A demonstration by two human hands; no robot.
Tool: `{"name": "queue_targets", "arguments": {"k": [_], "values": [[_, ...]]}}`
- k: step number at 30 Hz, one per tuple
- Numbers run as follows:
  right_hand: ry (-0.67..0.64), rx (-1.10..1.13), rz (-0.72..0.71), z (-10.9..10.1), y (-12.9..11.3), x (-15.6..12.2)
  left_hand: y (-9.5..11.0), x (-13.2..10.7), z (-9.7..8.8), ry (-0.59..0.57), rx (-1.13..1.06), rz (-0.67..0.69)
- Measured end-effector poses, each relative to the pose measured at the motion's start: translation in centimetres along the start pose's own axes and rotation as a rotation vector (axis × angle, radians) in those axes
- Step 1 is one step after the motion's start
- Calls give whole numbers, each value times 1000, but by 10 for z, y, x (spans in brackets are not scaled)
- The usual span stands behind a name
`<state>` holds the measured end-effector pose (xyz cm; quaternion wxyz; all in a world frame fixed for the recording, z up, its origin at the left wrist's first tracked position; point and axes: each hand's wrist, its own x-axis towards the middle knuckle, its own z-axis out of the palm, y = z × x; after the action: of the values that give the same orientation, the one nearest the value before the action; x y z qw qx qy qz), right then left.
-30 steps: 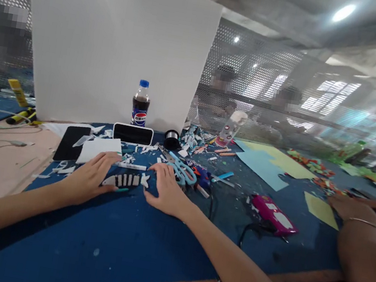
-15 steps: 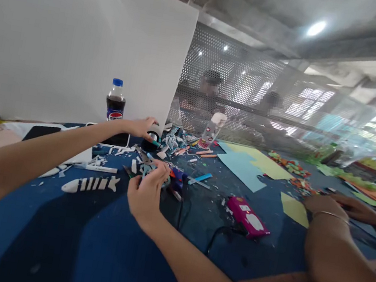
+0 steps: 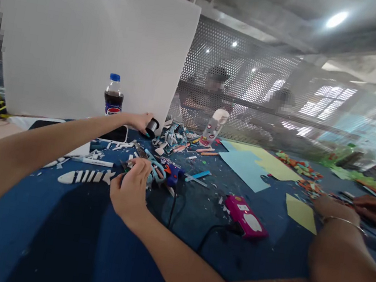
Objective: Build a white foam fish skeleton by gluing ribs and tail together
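My left hand [image 3: 141, 122] reaches to the back of the table and is closed around a dark, round, roll-like object [image 3: 152, 128] with a shiny rim. Nearer to me, my right hand [image 3: 131, 191] hovers low over the tools, fingers bent and thumb apart from them; I see nothing held in it. Just beyond its fingertips are scissors with light blue handles [image 3: 158, 170] and a blue and orange glue gun [image 3: 174, 174], lying among scraps. A dark pointed tool [image 3: 123, 166] shows beside the thumb. Left of this hand lies a white fish-skeleton cutout [image 3: 86, 176].
A cola bottle [image 3: 113, 97] stands before the white board [image 3: 93, 38]. Blue and white scraps [image 3: 176, 136] are heaped near a white patterned bottle [image 3: 214, 127]. Blue paper [image 3: 246, 170] and a magenta device with a cable [image 3: 245, 217] lie rightward. A co-worker's arm [image 3: 337, 243] is at right.
My left hand has moved a little left with the dark round object, which has turned. My right hand has shifted left from the scissors, uncovering their handles. The view has moved slightly right.
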<state>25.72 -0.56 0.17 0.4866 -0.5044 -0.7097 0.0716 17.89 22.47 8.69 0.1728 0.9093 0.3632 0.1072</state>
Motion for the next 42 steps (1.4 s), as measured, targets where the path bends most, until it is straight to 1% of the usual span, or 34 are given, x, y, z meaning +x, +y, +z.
{"name": "queue_targets", "arguments": {"k": [2,4,6,8,9,11,14,16,18,19,20,22,26,28,30,33,35,36,38,40,42], "values": [[26,18,13,0,1,1,9,-18,-10,69,-34,-43],[76,53,37,-1,3,4,20,-43,-18,103,-97,-60],[126,117,77,-2,5,7,30,-72,-22,98,-179,-65],[150,219,124,-4,8,12,39,-104,-24,63,-274,-54],[150,276,145,-5,9,14,42,-119,-24,15,-429,-24],[125,358,169,-9,10,19,47,-148,-23,-56,-650,2],[41,370,131,-13,8,24,49,-180,-22,-41,-823,7],[-86,383,81,-15,3,28,47,-194,-23,-31,-883,8],[-215,421,59,-17,-6,33,43,-202,-25,-21,-911,14],[-258,432,59,-18,-13,36,40,-205,-27,-14,-913,24],[-282,430,57,-20,-20,40,38,-207,-30,-6,-907,33],[-276,367,39,-21,-36,50,35,-211,-37,18,-884,43],[-191,236,-38,-14,-66,81,27,-215,-51,77,-866,43],[-78,155,-112,-5,-75,98,18,-217,-56,109,-876,48],[17,176,-143,4,-80,115,6,-218,-61,141,-887,46],[130,315,-93,13,-81,139,-16,-223,-66,151,-895,79],[207,353,-22,13,-77,154,-29,-225,-68,127,-899,114],[206,354,16,11,-75,160,-35,-226,-68,117,-911,128],[129,372,100,4,-71,169,-43,-226,-67,100,-962,133],[-38,377,159,-3,-68,172,-48,-224,-65,77,-1023,118],[-226,347,187,-8,-66,173,-50,-221,-63,52,-1059,108]]}}
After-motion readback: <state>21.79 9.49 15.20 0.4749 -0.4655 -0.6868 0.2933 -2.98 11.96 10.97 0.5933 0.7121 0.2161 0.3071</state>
